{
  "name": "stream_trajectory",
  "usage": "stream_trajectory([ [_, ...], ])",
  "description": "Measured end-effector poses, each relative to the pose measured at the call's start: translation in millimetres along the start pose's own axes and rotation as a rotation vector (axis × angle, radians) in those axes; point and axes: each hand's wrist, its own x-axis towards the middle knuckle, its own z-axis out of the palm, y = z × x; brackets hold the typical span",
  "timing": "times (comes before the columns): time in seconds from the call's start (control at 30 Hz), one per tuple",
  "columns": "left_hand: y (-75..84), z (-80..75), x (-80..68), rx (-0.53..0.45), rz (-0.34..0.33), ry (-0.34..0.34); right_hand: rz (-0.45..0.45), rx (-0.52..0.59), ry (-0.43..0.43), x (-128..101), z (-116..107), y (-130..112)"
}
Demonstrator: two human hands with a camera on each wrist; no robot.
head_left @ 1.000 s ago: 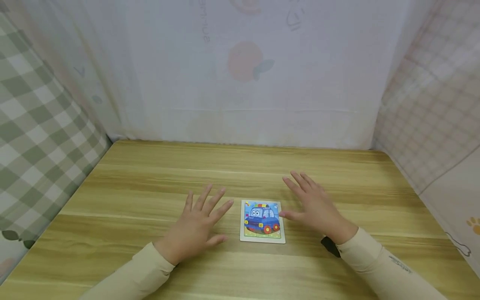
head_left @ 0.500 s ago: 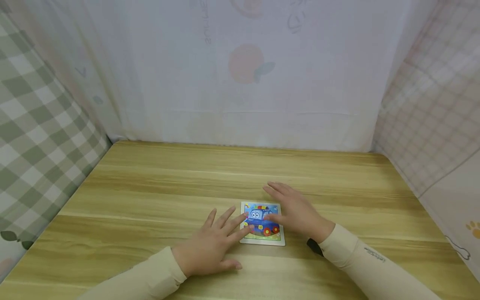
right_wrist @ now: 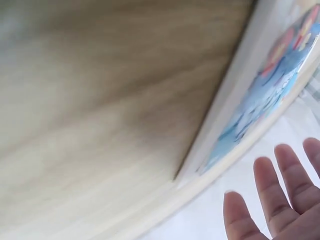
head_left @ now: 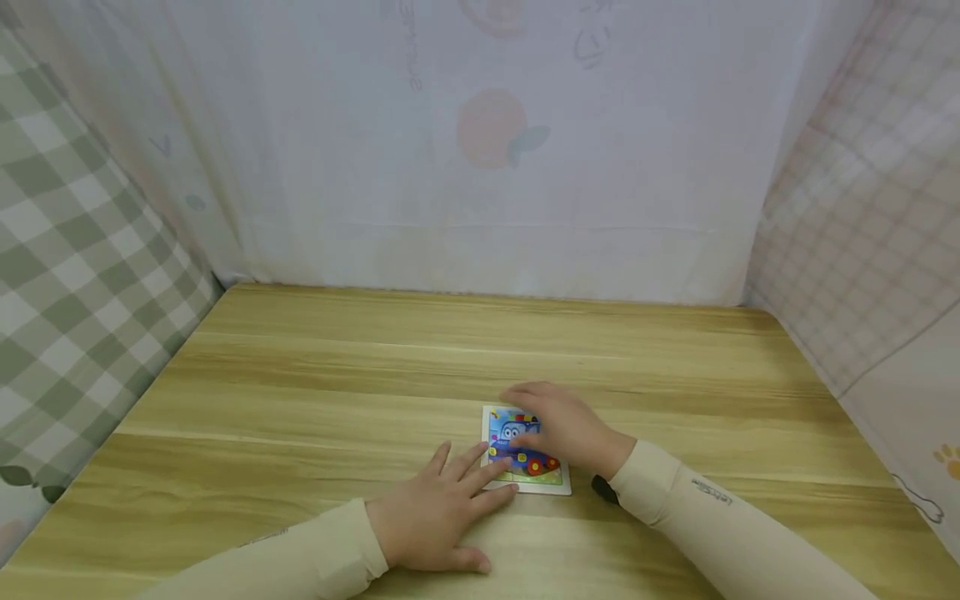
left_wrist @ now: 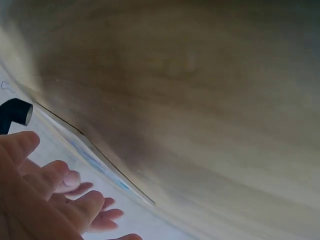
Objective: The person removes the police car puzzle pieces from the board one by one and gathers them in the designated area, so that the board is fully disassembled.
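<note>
Puzzle [head_left: 522, 454] lies whole, untouched near the desk's [head_left: 300, 400] front edge, left hand [head_left: 442, 517] flat at its corner, right hand [head_left: 558, 429] spread over it.

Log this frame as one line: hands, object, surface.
left hand: fingers flat, tips on puzzle's near-left edge | right hand: resting over puzzle top | square blue-car picture puzzle board: flat | light wooden table

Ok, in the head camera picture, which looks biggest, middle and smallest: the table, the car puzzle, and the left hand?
1. The table looks by far the biggest.
2. The left hand and the car puzzle look about alike; the right hand covers part of the puzzle, so I won't rank them.
</note>
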Motion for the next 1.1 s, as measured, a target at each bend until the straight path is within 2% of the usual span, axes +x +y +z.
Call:
stream_trajectory([
  [0.2,0.2,1.6,3.5,-0.011,0.005,-0.032,0.005,0.024,-0.041,9.7,0.3,-5.1],
  [0.47,-2.6,2.6,6.8,0.064,-0.003,-0.057,0.074,0.050,-0.122,20.7,0.6,-9.9],
  [0.77,-2.2,4.8,8.5,0.096,0.003,-0.088,0.091,0.053,-0.149,27.6,4.1,-10.2],
  [0.97,-2.1,5.9,7.6,0.053,-0.013,-0.103,0.100,0.074,-0.162,30.5,3.7,-10.5],
  [1.1,-2.1,7.1,7.2,0.038,-0.012,-0.107,0.137,0.094,-0.178,32.3,4.3,-8.9],
])
